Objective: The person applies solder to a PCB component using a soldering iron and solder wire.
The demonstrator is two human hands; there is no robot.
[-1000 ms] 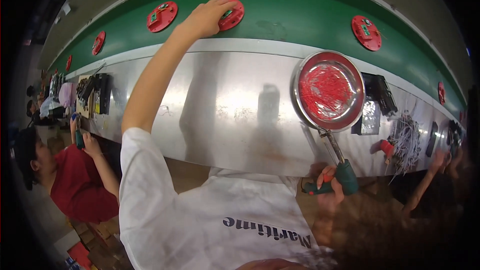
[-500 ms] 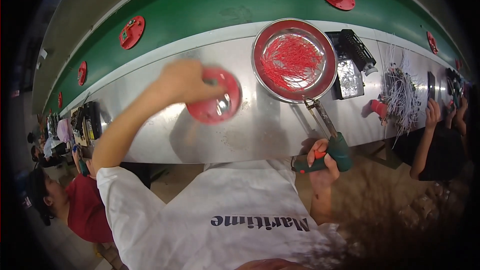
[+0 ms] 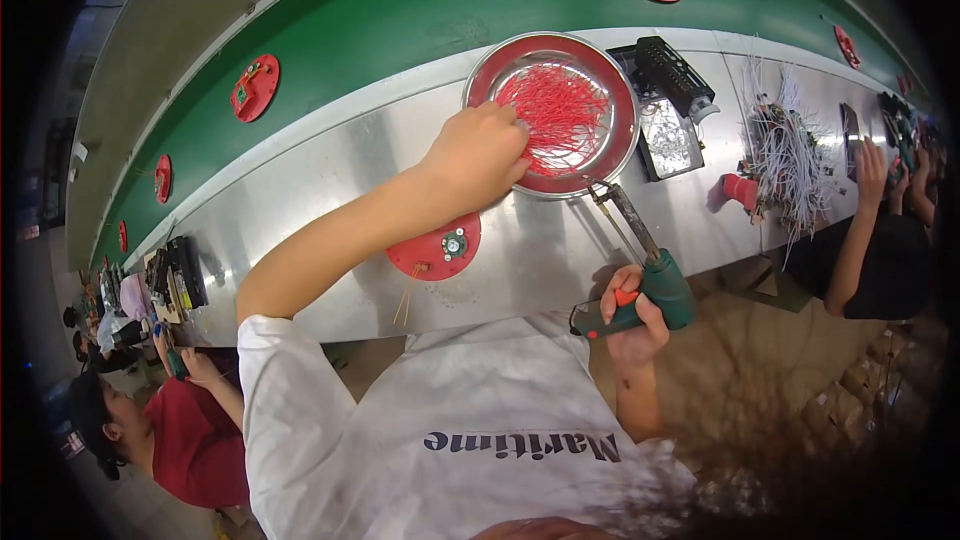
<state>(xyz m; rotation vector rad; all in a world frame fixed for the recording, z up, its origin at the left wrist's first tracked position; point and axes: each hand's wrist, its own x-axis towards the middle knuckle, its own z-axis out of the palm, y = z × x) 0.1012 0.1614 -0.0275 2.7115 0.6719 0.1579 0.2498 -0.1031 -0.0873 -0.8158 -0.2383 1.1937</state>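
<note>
My left hand (image 3: 482,152) reaches over the near-left rim of a round steel bowl (image 3: 626,120). Its fingers are curled at the edge of a heap of thin red wires (image 3: 562,112); what they pinch, if anything, is hidden. Below that forearm, a red disc (image 3: 412,258) lies on the steel bench, with a small round green circuit board and thin yellowish wires sticking out toward me. My right hand (image 3: 640,340) grips a dark green soldering gun (image 3: 668,290) by its handle, a finger at the orange trigger. The gun's tip points up toward the bowl's near rim.
A black holder (image 3: 676,78) and a shallow metal tray (image 3: 670,140) stand right of the bowl. Farther right lie a red part (image 3: 740,190) and a bundle of white wires (image 3: 790,160). Red discs sit along the green belt (image 3: 440,0). Co-workers sit on both sides.
My left hand has let go of the red disc, which now lies board side up on the bench, and moved right to the red wires. The right hand still holds the soldering gun.
</note>
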